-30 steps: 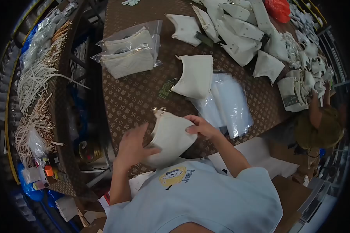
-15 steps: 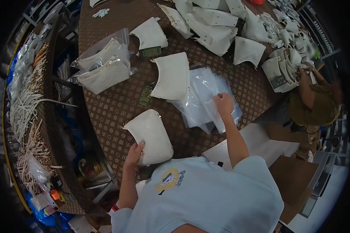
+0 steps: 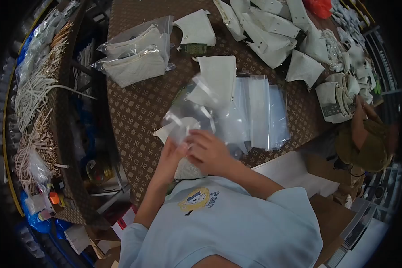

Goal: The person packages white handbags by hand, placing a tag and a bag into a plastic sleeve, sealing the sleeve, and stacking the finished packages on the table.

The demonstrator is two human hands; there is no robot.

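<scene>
Bag [image 3: 196, 117] is hovering just above the pouch [image 3: 188, 169], left hand [image 3: 171, 155] and right hand [image 3: 208, 152] pinching its near edge, fingers clamped on the film, seemingly pulling its mouth apart.

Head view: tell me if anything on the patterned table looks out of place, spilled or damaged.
Nothing stands out. The left hand and right hand hold a clear bag over a white pouch at the near edge; the unbagged pouches lie in a loose heap, none visibly damaged.

Clear bag [image 3: 195, 117] over a pouch [image 3: 188, 170] on the table [image 3: 138, 111], bag stack [image 3: 260, 111] just right, bagged pouches [image 3: 136, 56] behind left.
</scene>
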